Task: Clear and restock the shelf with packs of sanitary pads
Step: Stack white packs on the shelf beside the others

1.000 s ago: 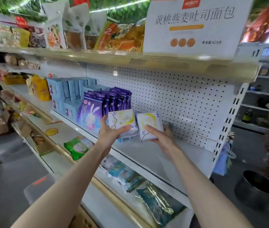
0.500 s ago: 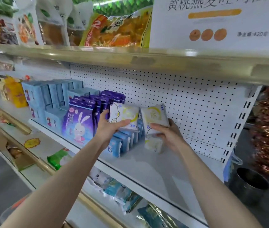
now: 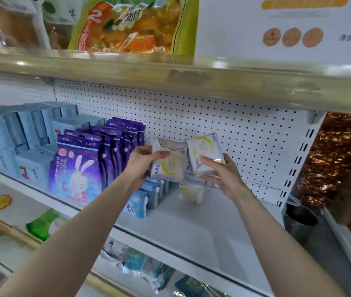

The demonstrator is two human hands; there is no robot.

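Head view: two white-and-yellow packs of sanitary pads are held side by side above the white shelf (image 3: 191, 232), just in front of the perforated back panel (image 3: 213, 116). The left pack (image 3: 170, 166) is gripped by the left hand (image 3: 146, 161), with the thumb laid across its front and the fingers curled behind. The right pack (image 3: 204, 151) is gripped by the right hand (image 3: 221, 174), with the fingers curled round its lower edge. A third pack (image 3: 191, 192) of the same kind (partly hidden by the held ones) is seen on the shelf beneath them. Just left of it a row of small blue packs (image 3: 140, 200) is lined up. Further left, purple rabbit packs (image 3: 78, 166) are stood beside pale blue boxes (image 3: 16, 129).
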